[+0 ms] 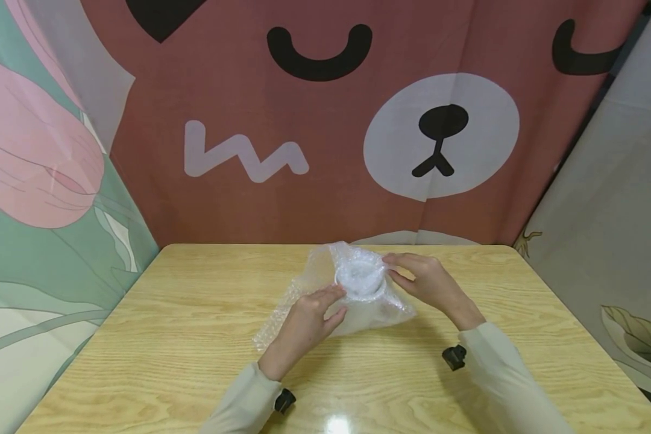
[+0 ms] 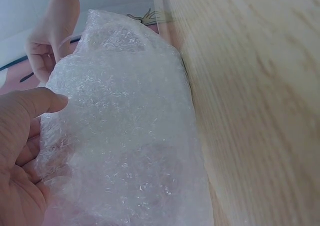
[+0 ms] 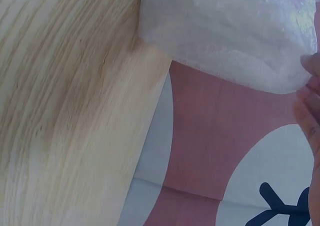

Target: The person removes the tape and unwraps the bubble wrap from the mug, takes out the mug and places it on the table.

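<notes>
left hand (image 2: 15, 136) holds bubble wrap (image 2: 125, 110); only head view shows sleeves (image 1: 243, 399).

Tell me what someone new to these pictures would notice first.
Probably the huge cartoon animal face printed on the cloth behind the table. After that, the shiny, crinkled bubble wrap toward the table's far side, with the left hand and right hand on either side of it.

Room light is even; white glare near the front edge of the counter (image 1: 157, 361); wrap (image 2: 120, 121) glitters; wrist views look dim, hazy.
</notes>
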{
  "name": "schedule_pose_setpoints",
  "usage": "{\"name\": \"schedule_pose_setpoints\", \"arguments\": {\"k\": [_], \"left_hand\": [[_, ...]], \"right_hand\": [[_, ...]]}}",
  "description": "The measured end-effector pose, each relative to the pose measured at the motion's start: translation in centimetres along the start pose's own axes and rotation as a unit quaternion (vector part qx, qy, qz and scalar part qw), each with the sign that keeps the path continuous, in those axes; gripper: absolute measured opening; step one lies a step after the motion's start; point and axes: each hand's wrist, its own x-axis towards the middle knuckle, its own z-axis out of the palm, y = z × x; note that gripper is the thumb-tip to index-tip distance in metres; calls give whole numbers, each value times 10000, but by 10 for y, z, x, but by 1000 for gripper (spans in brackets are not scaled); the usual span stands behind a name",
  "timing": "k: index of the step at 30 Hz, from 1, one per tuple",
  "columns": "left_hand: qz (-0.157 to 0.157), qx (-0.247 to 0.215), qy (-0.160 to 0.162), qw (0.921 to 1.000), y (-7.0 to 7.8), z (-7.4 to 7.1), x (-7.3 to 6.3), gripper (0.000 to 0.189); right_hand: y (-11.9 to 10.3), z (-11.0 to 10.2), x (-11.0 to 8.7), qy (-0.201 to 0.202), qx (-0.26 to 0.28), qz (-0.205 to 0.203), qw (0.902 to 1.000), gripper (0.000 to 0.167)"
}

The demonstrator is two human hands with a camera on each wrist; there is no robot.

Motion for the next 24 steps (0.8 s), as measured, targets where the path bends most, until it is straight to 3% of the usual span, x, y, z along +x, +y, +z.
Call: {"name": "schedule_pose_setpoints", "arguments": {"k": [15,24], "left_hand": [[-67,-7,47,10000,-1,2,-1,26],[-49,6,91,9999,0,2,0,26]], "right_hand": [[5,-7,-2,-464,204,-711,9962,32],[4,-5,-4,-745,64,-576,9955,28]]}}
